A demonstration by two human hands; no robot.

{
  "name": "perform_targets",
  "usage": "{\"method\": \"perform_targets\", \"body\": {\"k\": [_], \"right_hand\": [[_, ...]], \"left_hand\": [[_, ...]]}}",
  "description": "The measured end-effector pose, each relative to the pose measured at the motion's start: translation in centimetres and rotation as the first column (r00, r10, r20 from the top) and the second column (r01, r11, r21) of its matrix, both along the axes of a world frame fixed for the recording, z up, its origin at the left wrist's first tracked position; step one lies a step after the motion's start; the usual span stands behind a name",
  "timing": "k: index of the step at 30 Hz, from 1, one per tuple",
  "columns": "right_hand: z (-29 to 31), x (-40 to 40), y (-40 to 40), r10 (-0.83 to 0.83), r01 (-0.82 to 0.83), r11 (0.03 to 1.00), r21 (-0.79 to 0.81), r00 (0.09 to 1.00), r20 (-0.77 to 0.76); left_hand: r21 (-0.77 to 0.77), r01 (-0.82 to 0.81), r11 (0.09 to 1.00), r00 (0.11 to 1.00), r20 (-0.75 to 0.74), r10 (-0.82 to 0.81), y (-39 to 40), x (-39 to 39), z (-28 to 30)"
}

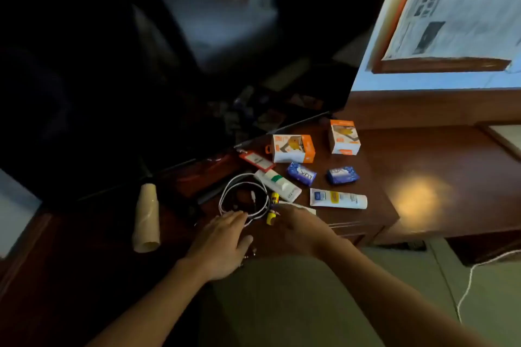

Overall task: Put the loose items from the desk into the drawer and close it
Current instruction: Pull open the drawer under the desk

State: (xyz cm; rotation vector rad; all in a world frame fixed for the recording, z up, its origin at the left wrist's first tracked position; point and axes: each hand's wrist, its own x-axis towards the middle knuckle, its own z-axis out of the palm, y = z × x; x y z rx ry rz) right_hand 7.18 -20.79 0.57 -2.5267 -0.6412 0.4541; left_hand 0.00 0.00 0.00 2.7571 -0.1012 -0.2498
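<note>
A cardboard tube [146, 217] is lying at the left of the wooden surface [423, 166]. The left hand [222, 242] is resting flat-fingered on a coiled white cable [244, 196]; the right hand [296, 231] is apparently pinching a yellow battery [271, 217], though blurred. Two blue "LUX" soaps [301, 173] are sitting beyond.

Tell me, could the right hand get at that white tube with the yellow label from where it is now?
Probably yes. The white tube lies flat on the desk just beyond the right hand, with only bare wood between them. Nothing rests on it, and the blue soap packets sit farther back.
</note>
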Motion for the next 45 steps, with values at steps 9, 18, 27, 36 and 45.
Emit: {"method": "perform_targets", "body": {"k": [9,18,27,36,45], "right_hand": [[-6.0,-3.3,-4.1,0.12,-0.09,0.932,-0.351,0.991,0.063],[-9.1,-3.5,-2.7,0.27,-0.215,0.922,-0.321,0.953,0.135],[-10.1,-2.3,-3.5,0.234,-0.154,0.925,-0.347,0.952,0.2],[-11.5,-2.0,-2.9,0.183,-0.101,0.939,-0.328,0.956,0.23],[-12.0,-2.2,-2.6,0.148,-0.07,0.948,-0.31,0.961,0.234]], "left_hand": [[0.211,0.085,0.974,0.929,-0.369,-0.001,-4.1,-4.0,-10.4],[0.302,0.039,0.952,0.934,-0.351,0.073,-3.9,-2.9,-14.1],[0.324,0.067,0.944,0.931,-0.361,0.058,-3.7,-3.0,-16.8],[0.332,0.041,0.943,0.955,-0.289,0.06,-4.6,-3.6,-19.4],[0.311,0.055,0.949,0.979,-0.203,0.01,-4.4,-1.2,-19.3]]}}
